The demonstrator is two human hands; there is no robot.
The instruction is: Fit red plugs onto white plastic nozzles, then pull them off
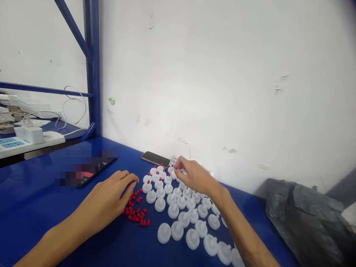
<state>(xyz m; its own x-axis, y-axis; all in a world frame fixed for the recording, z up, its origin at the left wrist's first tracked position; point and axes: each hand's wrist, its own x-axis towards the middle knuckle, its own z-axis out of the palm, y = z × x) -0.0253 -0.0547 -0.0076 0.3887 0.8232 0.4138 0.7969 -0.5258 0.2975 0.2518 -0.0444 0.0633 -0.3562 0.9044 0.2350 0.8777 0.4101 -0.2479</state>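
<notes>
Several white, round, dome-shaped plastic pieces with a short spout (173, 210) stand in loose rows on the blue table. Those toward the back left carry small red caps (148, 182) on their spouts; the nearer ones show bare spouts. My right hand (193, 176) reaches over the back rows, thumb and forefinger closed around a red cap at the top of one piece. My left hand (111, 193) is beside a scatter of loose red caps (136, 215), thumb and forefinger tips brought together. Whatever is between those left fingertips is too small or hidden to make out.
A phone (155, 159) lies behind the white pieces, near crumpled clear plastic (173, 160). To the left is a dark tablet-like device (96, 171), partly blurred. A black plastic bag (303, 218) sits at right. A power strip (52, 138) and blue metal frame (96, 74) stand at left.
</notes>
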